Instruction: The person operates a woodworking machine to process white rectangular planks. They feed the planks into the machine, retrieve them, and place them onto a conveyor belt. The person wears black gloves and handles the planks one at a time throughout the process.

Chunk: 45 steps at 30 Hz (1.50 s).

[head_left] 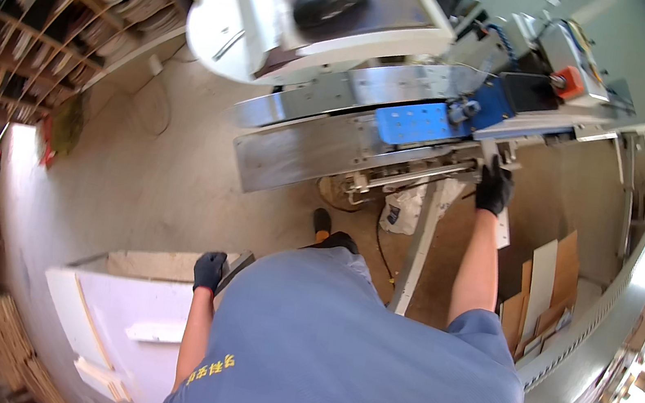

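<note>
My left hand (pixel 209 270), in a black glove, is held low at my left side by the rim of a large open box (pixel 129 319) with pale panels. Its fingers are curled; what lies inside them, if anything, is hidden. Reaching forward, my right hand (pixel 494 191), also black-gloved, touches a metal bracket (pixel 491 151) at the near side of a long machine. Its fingers point away from me, at least one stretched out. Beyond them lies the machine's steel bed (pixel 300 155), with a blue perforated plate (pixel 412 122) on it.
A red-orange switch box (pixel 572 82) is mounted at the machine's right end. Below runs a slanting metal leg (pixel 417 248) beside a white sack (pixel 402 213). Boards (pixel 541 286) lean at right, next to a curved metal rail (pixel 608 341). Shelving (pixel 77 10) stands far left.
</note>
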### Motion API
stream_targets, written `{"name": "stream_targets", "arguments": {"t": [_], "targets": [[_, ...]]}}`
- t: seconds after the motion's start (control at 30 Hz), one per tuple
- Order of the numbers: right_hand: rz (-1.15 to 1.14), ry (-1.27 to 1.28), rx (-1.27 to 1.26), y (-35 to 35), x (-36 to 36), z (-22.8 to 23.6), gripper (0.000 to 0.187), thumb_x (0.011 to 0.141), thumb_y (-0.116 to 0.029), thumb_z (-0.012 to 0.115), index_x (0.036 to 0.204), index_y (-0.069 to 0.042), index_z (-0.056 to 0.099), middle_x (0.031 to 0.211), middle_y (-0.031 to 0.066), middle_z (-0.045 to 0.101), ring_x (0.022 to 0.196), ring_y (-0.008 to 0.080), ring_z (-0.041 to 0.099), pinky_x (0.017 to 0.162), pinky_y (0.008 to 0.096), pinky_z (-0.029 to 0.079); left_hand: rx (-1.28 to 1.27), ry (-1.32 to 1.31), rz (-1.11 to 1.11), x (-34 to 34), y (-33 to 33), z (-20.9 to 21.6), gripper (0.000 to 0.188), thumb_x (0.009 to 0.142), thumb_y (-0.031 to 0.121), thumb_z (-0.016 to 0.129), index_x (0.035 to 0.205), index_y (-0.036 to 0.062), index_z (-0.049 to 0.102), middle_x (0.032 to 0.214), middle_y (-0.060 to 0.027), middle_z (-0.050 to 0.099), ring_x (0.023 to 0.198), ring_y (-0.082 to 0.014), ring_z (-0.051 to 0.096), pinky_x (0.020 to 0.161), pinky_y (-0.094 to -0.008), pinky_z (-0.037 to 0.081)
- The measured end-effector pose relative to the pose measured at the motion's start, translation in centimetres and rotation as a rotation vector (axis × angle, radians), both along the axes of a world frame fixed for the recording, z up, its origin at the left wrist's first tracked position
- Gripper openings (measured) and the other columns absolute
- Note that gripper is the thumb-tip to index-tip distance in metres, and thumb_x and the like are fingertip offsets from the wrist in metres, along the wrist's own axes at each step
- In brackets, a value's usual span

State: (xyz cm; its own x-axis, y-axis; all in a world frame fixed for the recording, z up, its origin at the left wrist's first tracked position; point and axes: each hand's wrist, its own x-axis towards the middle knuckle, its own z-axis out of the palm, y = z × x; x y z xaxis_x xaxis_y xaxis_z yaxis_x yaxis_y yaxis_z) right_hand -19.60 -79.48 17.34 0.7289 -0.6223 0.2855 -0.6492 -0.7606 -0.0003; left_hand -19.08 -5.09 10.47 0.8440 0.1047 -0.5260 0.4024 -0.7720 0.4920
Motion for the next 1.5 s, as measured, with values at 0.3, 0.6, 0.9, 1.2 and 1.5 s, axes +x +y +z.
{"name": "stream_targets", "arguments": {"t": [0.3, 0.6, 0.9, 1.2, 1.5], "targets": [[0.084, -0.001, -0.063, 4.1, 0.2, -4.5, 0.059, 0.093, -0.039, 0.062, 0.145, -0.017, 0.048, 0.151, 0.0128, 0.044, 0.135, 0.0392, 0.040, 0.108, 0.0487, 0.037, 0.370, -0.108, 0.915, -5.4, 14.4, 5.5, 0.106, 0.076, 0.044, 0.076, 0.151, 0.0002, 0.017, 0.134, -0.0309, 0.052, 0.119, -0.0421, 0.057, 0.098, -0.0451, 0.049], [0.449, 0.057, 0.414, 27.0, -1.3, -9.5, 0.065, 0.094, -0.032, 0.065, 0.147, -0.004, 0.041, 0.144, 0.0255, 0.045, 0.131, 0.0400, 0.045, 0.108, 0.0461, 0.040, 0.283, 0.230, 1.469, -16.3, 24.7, 0.9, 0.131, 0.068, 0.053, 0.081, 0.151, -0.0057, -0.002, 0.138, -0.0262, 0.049, 0.120, -0.0357, 0.059, 0.101, -0.0451, 0.049], [0.790, 0.093, 0.834, 39.6, -0.4, -2.9, 0.052, 0.091, -0.016, 0.062, 0.140, 0.000, 0.049, 0.132, 0.0169, 0.058, 0.118, 0.0261, 0.058, 0.101, 0.0380, 0.045, -0.215, 0.027, 1.438, -24.5, 29.4, -2.2, 0.048, 0.074, 0.053, 0.079, 0.078, 0.0059, 0.069, 0.055, -0.0036, 0.050, 0.041, -0.0162, 0.043, 0.039, -0.0331, 0.035], [1.448, 0.052, 0.814, 57.0, 1.9, 10.8, 0.064, 0.082, -0.016, 0.074, 0.139, -0.003, 0.048, 0.134, 0.0210, 0.053, 0.124, 0.0374, 0.052, 0.105, 0.0430, 0.042, -0.947, -0.600, 1.282, -13.5, 20.3, 10.5, 0.029, 0.086, 0.033, 0.078, 0.078, 0.0154, 0.057, 0.046, 0.0039, 0.040, 0.031, -0.0087, 0.034, 0.032, -0.0271, 0.026], [1.452, 0.126, 0.847, 61.0, 2.0, 11.9, 0.077, 0.074, -0.018, 0.078, 0.142, -0.008, 0.042, 0.128, 0.0228, 0.056, 0.115, 0.0423, 0.055, 0.094, 0.0468, 0.047, -0.691, -0.679, 0.400, -3.4, 3.6, 20.6, 0.028, 0.087, 0.020, 0.074, 0.103, -0.0018, 0.066, 0.092, -0.0097, 0.071, 0.077, -0.0149, 0.066, 0.068, -0.0324, 0.052]]}}
